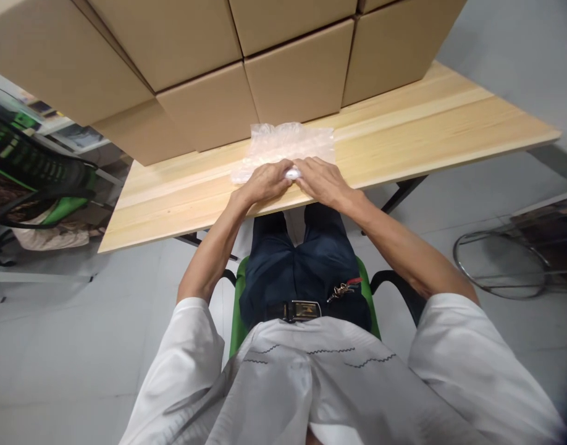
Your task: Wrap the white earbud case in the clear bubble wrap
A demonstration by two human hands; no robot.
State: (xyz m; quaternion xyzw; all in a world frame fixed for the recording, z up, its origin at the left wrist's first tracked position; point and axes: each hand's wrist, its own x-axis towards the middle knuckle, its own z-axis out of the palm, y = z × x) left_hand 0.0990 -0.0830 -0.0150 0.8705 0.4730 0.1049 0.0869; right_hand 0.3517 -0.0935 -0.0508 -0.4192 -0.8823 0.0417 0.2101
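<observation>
At the near edge of the tabletop (404, 142), the left hand (264, 183) and the right hand (321, 179) meet from either side over a small white thing (292, 173), their fingers curled over and gripping it between them; much of it is covered, so its full shape cannot be told. It sits at the near side of a crinkled sheet of clear plastic wrap (283, 147), which spreads flat beyond the fingers towards the boxes. Being so close to the edge, the white thing could drop towards the lap if both grips loosen together, and the wrap could slide or skew if one hand pulls harder than the other. Thin and loose, the wrap might also crease or bunch up under uneven pressure. Just behind it stands a wall of cardboard boxes (298, 77), which closes off the far side and leaves only a narrow strip of wood there; a forward push could crumple the wrap against them. More bare wood lies to the right. Below, the person sits on a green chair (238, 309), with keys (343, 289) at the waist. Another chair (37, 154) stands off to the left, and a round metal frame (499, 262) rests on the floor at the right, both well apart from the hands.
</observation>
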